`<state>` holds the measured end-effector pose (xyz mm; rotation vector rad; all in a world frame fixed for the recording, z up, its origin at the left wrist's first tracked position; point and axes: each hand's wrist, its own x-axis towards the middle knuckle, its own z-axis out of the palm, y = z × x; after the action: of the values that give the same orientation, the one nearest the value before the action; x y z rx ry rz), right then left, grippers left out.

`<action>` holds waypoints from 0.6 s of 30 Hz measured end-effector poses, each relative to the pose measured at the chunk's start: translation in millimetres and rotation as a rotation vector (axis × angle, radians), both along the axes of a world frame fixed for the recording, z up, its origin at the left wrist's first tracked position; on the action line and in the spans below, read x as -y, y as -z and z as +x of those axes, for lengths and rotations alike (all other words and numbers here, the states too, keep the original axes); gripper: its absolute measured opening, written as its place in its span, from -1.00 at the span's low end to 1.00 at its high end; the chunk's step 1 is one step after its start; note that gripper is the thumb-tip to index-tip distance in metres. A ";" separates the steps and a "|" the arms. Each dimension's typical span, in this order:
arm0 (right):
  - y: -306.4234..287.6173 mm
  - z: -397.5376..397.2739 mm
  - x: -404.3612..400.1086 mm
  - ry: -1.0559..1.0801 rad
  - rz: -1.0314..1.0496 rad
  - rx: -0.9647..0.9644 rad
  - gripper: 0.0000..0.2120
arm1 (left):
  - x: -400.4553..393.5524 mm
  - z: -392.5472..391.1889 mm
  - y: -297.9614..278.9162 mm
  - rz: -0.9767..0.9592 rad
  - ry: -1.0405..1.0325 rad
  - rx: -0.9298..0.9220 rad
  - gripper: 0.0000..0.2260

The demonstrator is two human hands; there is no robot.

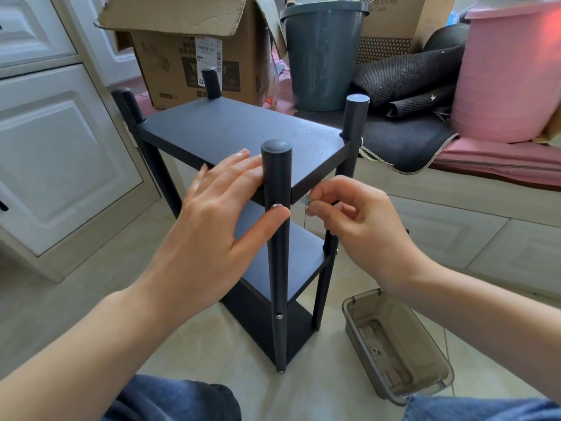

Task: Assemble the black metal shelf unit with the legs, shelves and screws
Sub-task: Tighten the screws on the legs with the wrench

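Left hand point(218, 205) lies flat with straight fingers on the top shelf point(239, 132), its thumb pressing a silver screw point(277, 205) into the near leg point(277, 238). Just right of it, the right hand point(358, 220) pinches a small metal tool point(307, 201), likely a hex key. Matte black and finely textured, the unit stands upright on pale tiles; it looks light, rigid and tippy, so steadying it at the shelf edge seems wise. Below the right wrist sits a smoky plastic tray point(437, 354).

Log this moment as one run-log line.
left hand: steadies top shelf, thumb by screw | right hand: pinches small metal tool | front leg: upright
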<state>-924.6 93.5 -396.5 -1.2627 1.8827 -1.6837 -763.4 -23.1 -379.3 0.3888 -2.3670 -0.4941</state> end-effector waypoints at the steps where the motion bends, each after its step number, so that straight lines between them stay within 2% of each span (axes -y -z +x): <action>1: -0.6 0.0 -0.2 0.000 -0.002 0.006 -0.82 | 0.1 -0.1 0.1 0.002 0.004 -0.001 -0.55; 10: -2.1 4.0 -3.7 0.009 -0.007 0.053 -0.91 | 0.3 -0.6 1.0 0.014 0.007 -0.010 -0.55; 18: 1.8 13.4 3.3 0.017 0.027 0.126 -0.92 | -0.7 -1.8 1.4 0.019 0.005 -0.024 -0.55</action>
<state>-911.2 90.3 -398.3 -1.1065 1.8409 -1.6990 -765.2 -22.3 -380.7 0.3834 -2.3420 -0.5218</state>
